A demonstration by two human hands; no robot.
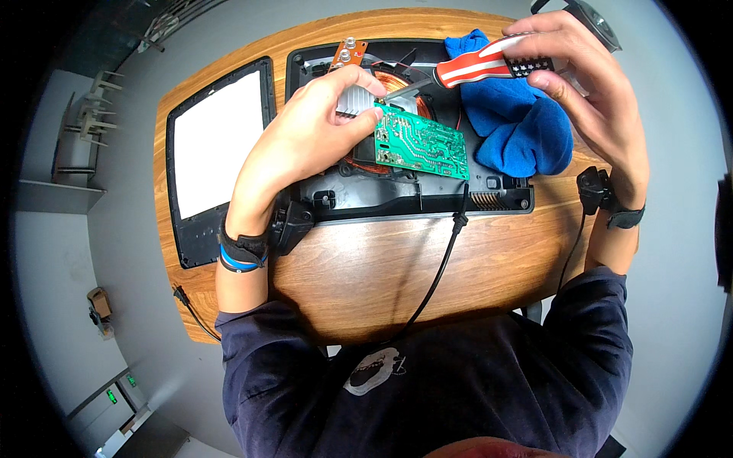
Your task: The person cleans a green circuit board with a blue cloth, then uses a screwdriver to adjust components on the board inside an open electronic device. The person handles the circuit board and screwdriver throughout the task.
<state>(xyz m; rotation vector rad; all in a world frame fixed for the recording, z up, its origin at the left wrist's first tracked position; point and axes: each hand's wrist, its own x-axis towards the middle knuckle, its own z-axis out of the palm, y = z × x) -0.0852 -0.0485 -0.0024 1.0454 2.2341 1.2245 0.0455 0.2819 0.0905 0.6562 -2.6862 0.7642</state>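
My left hand (321, 114) pinches the upper left corner of a green circuit board (424, 143), which is tilted up with its soldered side showing. In my right hand (584, 72) is a screwdriver (481, 64) with a red, white and black handle. Its shaft points left, and the tip reaches the board's top edge beside my left fingertips; the exact contact is hidden. Behind the board lie a silver heat sink (357, 101) and a copper coil (393, 82) inside an open black housing (359, 200).
A blue cloth (519, 122) lies at the housing's right side. A black-framed panel with a white face (221, 133) rests on the left of the wooden table (366, 267). A black power cord (439, 278) runs from the housing toward me. A small orange board (348, 55) sits at the back.
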